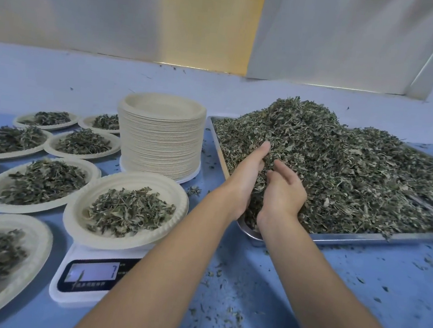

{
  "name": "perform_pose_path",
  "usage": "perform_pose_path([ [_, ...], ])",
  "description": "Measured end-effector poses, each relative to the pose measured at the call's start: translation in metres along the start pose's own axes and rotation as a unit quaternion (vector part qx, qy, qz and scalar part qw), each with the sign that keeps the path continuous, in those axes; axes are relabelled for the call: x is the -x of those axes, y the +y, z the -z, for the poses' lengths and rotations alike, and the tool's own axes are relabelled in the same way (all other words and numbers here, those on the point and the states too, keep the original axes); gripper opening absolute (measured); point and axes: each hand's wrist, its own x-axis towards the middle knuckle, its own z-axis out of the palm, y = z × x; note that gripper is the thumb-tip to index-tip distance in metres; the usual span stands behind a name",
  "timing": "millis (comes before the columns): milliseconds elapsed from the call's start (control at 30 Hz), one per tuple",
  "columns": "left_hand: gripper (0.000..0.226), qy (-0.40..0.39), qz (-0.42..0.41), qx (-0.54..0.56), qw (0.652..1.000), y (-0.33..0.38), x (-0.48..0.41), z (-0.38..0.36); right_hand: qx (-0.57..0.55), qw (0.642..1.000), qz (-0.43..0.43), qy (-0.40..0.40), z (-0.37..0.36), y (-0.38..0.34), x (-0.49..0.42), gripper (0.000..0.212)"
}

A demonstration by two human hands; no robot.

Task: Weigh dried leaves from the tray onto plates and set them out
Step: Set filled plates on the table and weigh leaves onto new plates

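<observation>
Head | left hand (246,179), right hand (284,195) cupped together, leaves (342,171) between palms, tray (362,236) near corner | plate (83,203) on scale (62,294) lies left of both, left hand nearer

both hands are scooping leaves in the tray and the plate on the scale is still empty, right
Not quite. The head view shows the plate on the scale is not empty: it holds a pile of dried leaves. The left hand and right hand are indeed scooping leaves in the tray.
</observation>
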Motion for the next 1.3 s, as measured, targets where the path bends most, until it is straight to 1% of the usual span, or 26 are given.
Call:
perform_pose_path([
  [67, 0.067, -0.011, 0.031, -0.006, 0.999, 0.001, 0.001, 0.001, -0.020, 1.000, -0.008, -0.001, -0.002, 0.001, 0.001, 0.030],
  [133, 0.065, -0.015, 0.045, -0.005, 0.999, 0.002, 0.003, 0.002, -0.047, 0.999, -0.015, -0.004, -0.004, 0.000, 0.002, 0.031],
  [233, 0.061, -0.004, 0.028, 0.034, 0.999, 0.003, 0.006, 0.005, -0.061, 0.998, -0.017, -0.013, -0.006, 0.000, 0.003, 0.033],
  [433, 0.060, 0.013, 0.035, 0.076, 0.996, 0.006, 0.013, 0.013, -0.064, 0.997, -0.008, -0.031, -0.013, 0.000, 0.012, 0.031],
  [533, 0.050, 0.026, 0.004, 0.110, 0.994, 0.011, 0.020, 0.017, -0.090, 0.995, -0.019, -0.048, -0.019, -0.001, 0.018, 0.030],
  [567, 0.042, 0.036, -0.011, 0.109, 0.993, 0.013, 0.022, 0.021, -0.110, 0.992, -0.025, -0.062, -0.021, -0.001, 0.021, 0.030],
  [633, 0.025, 0.073, -0.041, 0.072, 0.994, 0.015, 0.025, 0.030, -0.131, 0.987, -0.026, -0.090, -0.026, -0.002, 0.028, 0.030],
  [733, 0.029, 0.135, -0.078, 0.031, 0.987, 0.023, 0.038, 0.047, -0.133, 0.980, -0.033, -0.144, -0.034, -0.001, 0.043, 0.031],
  [800, 0.026, 0.164, -0.095, 0.024, 0.982, 0.026, 0.048, 0.060, -0.128, 0.973, -0.042, -0.187, -0.040, 0.001, 0.055, 0.035],
  [900, 0.017, 0.207, -0.113, 0.015, 0.972, 0.031, 0.067, 0.083, -0.078, 0.968, -0.037, -0.237, -0.051, 0.005, 0.071, 0.033],
  [1033, 0.026, 0.269, -0.159, -0.035, 0.949, 0.038, 0.094, 0.121, 0.044, 0.965, -0.002, -0.258, -0.063, 0.015, 0.081, 0.026],
  [1100, 0.030, 0.293, -0.162, -0.048, 0.941, 0.039, 0.105, 0.141, 0.109, 0.957, 0.019, -0.268, -0.064, 0.021, 0.082, 0.027],
  [1133, 0.030, 0.308, -0.161, -0.075, 0.935, 0.038, 0.108, 0.152, 0.132, 0.953, 0.020, -0.272, -0.064, 0.024, 0.081, 0.030],
  [1167, 0.030, 0.324, -0.158, -0.107, 0.926, 0.036, 0.111, 0.160, 0.148, 0.950, 0.018, -0.275, -0.062, 0.026, 0.081, 0.031],
  [1233, 0.031, 0.360, -0.155, -0.146, 0.908, 0.029, 0.116, 0.172, 0.166, 0.946, 0.016, -0.278, -0.060, 0.027, 0.079, 0.028],
  [1300, 0.032, 0.382, -0.143, -0.144, 0.902, 0.023, 0.120, 0.179, 0.172, 0.946, 0.014, -0.276, -0.057, 0.025, 0.077, 0.026],
])
